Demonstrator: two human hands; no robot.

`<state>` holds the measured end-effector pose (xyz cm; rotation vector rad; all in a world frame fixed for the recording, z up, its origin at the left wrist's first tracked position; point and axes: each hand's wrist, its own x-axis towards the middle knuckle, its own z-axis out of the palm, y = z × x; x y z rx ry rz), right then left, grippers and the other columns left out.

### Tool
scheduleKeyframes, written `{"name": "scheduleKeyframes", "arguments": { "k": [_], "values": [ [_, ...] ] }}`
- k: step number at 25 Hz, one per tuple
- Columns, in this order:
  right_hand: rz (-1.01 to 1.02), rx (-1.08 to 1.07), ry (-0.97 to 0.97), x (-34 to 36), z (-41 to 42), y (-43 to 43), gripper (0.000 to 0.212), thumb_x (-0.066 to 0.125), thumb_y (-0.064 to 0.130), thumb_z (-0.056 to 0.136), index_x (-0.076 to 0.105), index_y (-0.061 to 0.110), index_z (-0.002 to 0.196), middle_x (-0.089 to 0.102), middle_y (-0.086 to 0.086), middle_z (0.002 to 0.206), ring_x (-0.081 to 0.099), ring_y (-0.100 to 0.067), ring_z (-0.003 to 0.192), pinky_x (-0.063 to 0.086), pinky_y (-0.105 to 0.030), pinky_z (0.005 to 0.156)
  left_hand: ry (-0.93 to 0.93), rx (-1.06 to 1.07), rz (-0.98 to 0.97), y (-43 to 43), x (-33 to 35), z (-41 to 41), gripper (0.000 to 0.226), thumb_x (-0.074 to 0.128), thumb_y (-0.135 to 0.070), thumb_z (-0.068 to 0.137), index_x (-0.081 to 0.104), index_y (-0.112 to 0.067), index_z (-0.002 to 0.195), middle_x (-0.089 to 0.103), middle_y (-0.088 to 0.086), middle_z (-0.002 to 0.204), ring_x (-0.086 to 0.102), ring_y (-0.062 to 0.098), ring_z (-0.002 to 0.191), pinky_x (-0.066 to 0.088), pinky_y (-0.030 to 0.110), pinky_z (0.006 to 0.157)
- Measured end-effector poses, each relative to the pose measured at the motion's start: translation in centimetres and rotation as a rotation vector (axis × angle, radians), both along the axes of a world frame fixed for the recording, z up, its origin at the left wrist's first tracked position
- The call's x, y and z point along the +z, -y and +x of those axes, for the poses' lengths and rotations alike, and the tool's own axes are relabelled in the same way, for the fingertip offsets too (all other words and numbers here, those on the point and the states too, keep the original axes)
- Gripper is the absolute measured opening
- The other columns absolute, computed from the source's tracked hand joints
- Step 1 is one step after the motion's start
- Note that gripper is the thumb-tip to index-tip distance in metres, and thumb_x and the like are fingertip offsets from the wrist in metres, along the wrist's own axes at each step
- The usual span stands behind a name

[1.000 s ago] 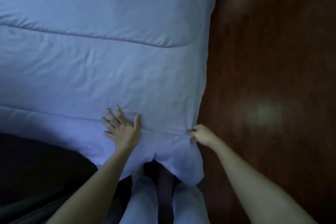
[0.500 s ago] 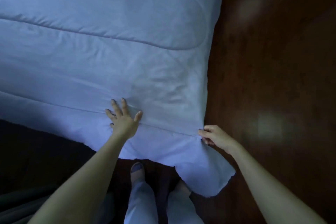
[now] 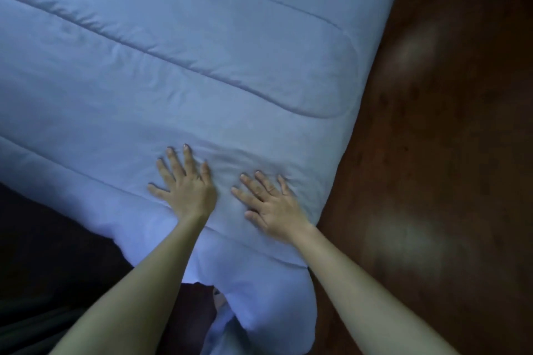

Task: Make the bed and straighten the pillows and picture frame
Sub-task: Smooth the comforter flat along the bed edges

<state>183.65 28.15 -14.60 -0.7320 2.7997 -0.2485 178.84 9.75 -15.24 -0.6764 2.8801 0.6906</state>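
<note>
A pale blue quilted comforter (image 3: 178, 66) covers the bed and fills the upper left of the head view, with curved stitched seams across it. My left hand (image 3: 186, 187) lies flat on it near the bed's corner, fingers spread. Beside it, my right hand (image 3: 272, 204) also presses flat on the fabric, fingers apart, close to the right edge. Small wrinkles sit in the cloth just above both hands. A corner of the comforter (image 3: 259, 305) hangs down off the bed between my forearms. No pillows or picture frame are in view.
Dark reddish wooden floor (image 3: 447, 153) runs along the right side of the bed, with pale light patches on it. A dark shadowed area (image 3: 43, 253) lies at the lower left below the comforter's edge.
My right hand has let go of the comforter's right edge and moved left onto the top, now flat beside my left hand. The view has shifted closer to the corner.
</note>
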Motion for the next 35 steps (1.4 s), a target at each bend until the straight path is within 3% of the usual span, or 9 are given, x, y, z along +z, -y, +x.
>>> {"name": "scheduleKeyframes", "arguments": {
  "k": [7,11,12,17,19,26,30,32,35],
  "values": [
    [0.148,-0.145,-0.003,-0.9,-15.0,-7.0,0.055,0.015,0.054,0.095,-0.002,0.046,0.146,0.0,0.009,0.162,0.002,-0.02,0.149,0.003,-0.059,0.114,-0.038,0.032,-0.078,-1.0,-0.8,-0.4,0.06,0.018,-0.049,0.092,0.01,-0.034,0.15,0.004,-0.004,0.162,0.0,0.025,0.149,0.0,0.065,0.111],
    [0.074,-0.842,0.161,1.1,-23.1,-9.7,0.059,0.021,0.051,0.098,0.0,0.037,0.151,-0.009,0.002,0.162,-0.007,-0.026,0.148,-0.001,-0.065,0.113,-0.021,0.091,-0.114,-1.4,-0.3,-0.4,0.066,0.015,-0.047,0.088,0.013,-0.029,0.151,0.007,-0.001,0.162,0.002,0.025,0.149,0.0,0.062,0.113],
    [0.049,-0.851,0.14,1.8,-24.6,-8.6,0.06,0.025,0.049,0.098,0.007,0.031,0.152,-0.004,-0.003,0.162,-0.005,-0.028,0.148,0.001,-0.066,0.112,-0.018,0.13,-0.106,-2.2,0.0,-0.6,0.067,0.015,-0.044,0.087,0.012,-0.024,0.152,0.006,0.001,0.162,0.002,0.026,0.149,0.0,0.061,0.114],
    [0.043,0.375,0.063,1.4,-26.2,2.3,0.054,0.032,0.047,0.098,0.02,0.036,0.149,0.009,0.003,0.162,0.005,-0.023,0.149,0.004,-0.061,0.114,-0.037,0.009,-0.175,-10.6,0.9,-4.8,0.068,0.024,-0.045,0.091,0.028,-0.006,0.147,0.026,0.013,0.156,0.026,0.034,0.143,0.015,0.056,0.114],
    [0.026,0.468,0.005,0.6,-29.4,1.6,0.053,0.031,0.05,0.097,0.022,0.04,0.148,0.012,0.006,0.161,0.008,-0.02,0.149,0.002,-0.057,0.114,-0.004,0.1,-0.236,-12.7,0.3,-7.6,0.068,0.024,-0.05,0.09,0.032,-0.014,0.147,0.031,0.009,0.155,0.028,0.03,0.143,0.017,0.058,0.113],
    [0.04,0.036,-0.082,-1.1,-49.4,-20.1,0.055,0.025,0.05,0.097,0.015,0.037,0.15,0.01,0.002,0.162,0.007,-0.025,0.148,0.004,-0.058,0.114,0.217,0.491,-0.275,-16.0,-0.7,-13.2,0.093,0.019,-0.085,0.071,0.001,-0.037,0.15,-0.001,-0.004,0.162,-0.001,0.025,0.148,-0.001,0.058,0.114],
    [0.05,-0.36,0.005,-1.3,-52.4,-26.6,0.057,0.019,0.054,0.097,0.008,0.039,0.151,-0.001,0.003,0.162,-0.003,-0.023,0.149,-0.001,-0.063,0.113,0.167,0.59,-0.255,-18.7,0.2,-14.4,0.078,0.029,-0.061,0.087,0.012,-0.021,0.152,0.005,0.008,0.162,0.001,0.031,0.148,0.001,0.061,0.116],
    [0.021,-0.475,0.035,-1.1,-51.2,-26.0,0.058,0.019,0.052,0.097,0.007,0.036,0.151,-0.003,0.003,0.162,-0.006,-0.026,0.148,-0.001,-0.064,0.112,-0.025,0.377,-0.26,-23.4,0.9,-17.0,0.071,0.034,-0.045,0.087,0.027,-0.011,0.149,0.022,0.014,0.157,0.019,0.034,0.146,0.01,0.062,0.114],
    [-0.025,-0.45,0.069,-0.8,-47.7,-24.3,0.06,0.021,0.05,0.098,0.006,0.031,0.153,-0.006,0.001,0.162,-0.007,-0.029,0.148,-0.001,-0.063,0.113,-0.069,-0.077,-0.255,-29.5,0.6,-18.9,0.057,0.03,-0.048,0.093,0.036,-0.026,0.146,0.033,0.005,0.154,0.031,0.028,0.142,0.026,0.059,0.111]
  ]
}}
